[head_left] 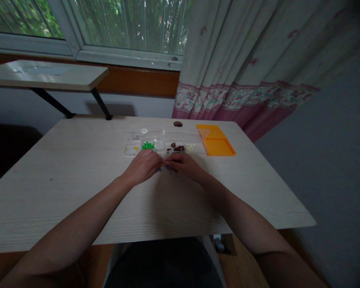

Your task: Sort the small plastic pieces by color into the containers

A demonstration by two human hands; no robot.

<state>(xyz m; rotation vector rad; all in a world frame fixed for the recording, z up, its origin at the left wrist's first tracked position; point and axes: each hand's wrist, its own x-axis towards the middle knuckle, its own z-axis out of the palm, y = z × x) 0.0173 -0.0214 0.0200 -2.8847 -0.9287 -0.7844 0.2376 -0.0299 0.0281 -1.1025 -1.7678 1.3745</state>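
My left hand [144, 165] and my right hand [184, 165] meet fingertip to fingertip over the table, both with fingers pinched together. What sits between the fingertips is too small to name. Small blue pieces [168, 169] show just below the fingers; whether they are held or lie on the table I cannot tell. Right behind the hands are clear plastic boxes with small pieces sorted by colour: yellow pieces [135, 148] at the left, bright green pieces [148, 145], dark brown pieces [179, 148], and pale cream pieces [191, 147] at the right.
An orange tray [220, 147] lies at the right of the boxes. The pale wooden table [108, 216] has a round cable hole [178, 124] at its back edge. A raised shelf [78, 76] stands at the back left. Behind are a window and a curtain [216, 80].
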